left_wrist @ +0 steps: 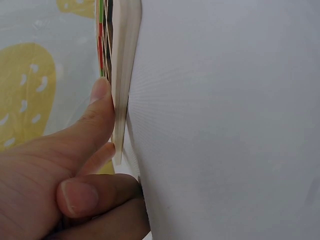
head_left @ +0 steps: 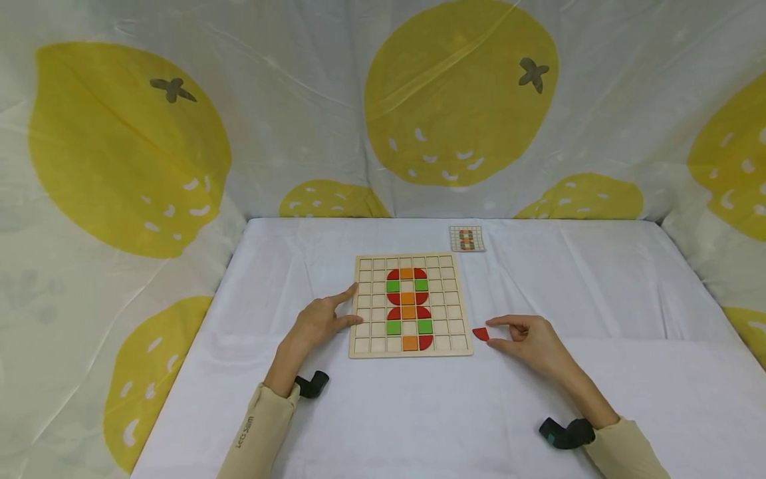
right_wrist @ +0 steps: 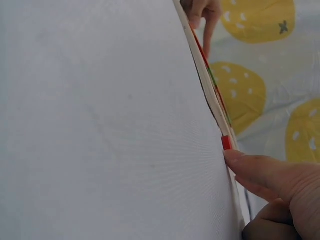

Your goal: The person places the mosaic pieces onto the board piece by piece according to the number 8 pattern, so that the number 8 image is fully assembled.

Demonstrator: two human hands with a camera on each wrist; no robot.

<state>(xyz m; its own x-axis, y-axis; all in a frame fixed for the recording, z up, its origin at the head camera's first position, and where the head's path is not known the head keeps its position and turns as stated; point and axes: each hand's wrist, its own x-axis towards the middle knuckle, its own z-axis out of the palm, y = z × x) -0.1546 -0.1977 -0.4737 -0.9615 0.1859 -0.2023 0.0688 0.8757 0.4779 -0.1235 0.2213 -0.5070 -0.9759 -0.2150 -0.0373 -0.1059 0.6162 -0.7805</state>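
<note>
A square wooden grid board (head_left: 445,306) lies on the white cloth. Red quarter-circles, orange squares and green squares form a figure eight in its middle cells. In its lowest filled row, an orange square (head_left: 409,343) sits left of a red quarter-circle (head_left: 425,342). My left hand (head_left: 317,321) steadies the board's left edge, thumb and index finger extended against it, the other fingers folded under. Just off the lower right edge, my right hand (head_left: 532,342) pinches a loose red quarter-circle tile (head_left: 481,334) between thumb and index finger. That tile (right_wrist: 226,142) shows edge-on in the right wrist view.
A small pattern card (head_left: 467,238) with a similar figure eight lies behind the board's far right corner. White cloth (head_left: 407,419) covers the table. Behind it and to the sides hangs a curtain (head_left: 299,100) printed with yellow lemons. Each wrist wears a black camera mount (head_left: 567,434).
</note>
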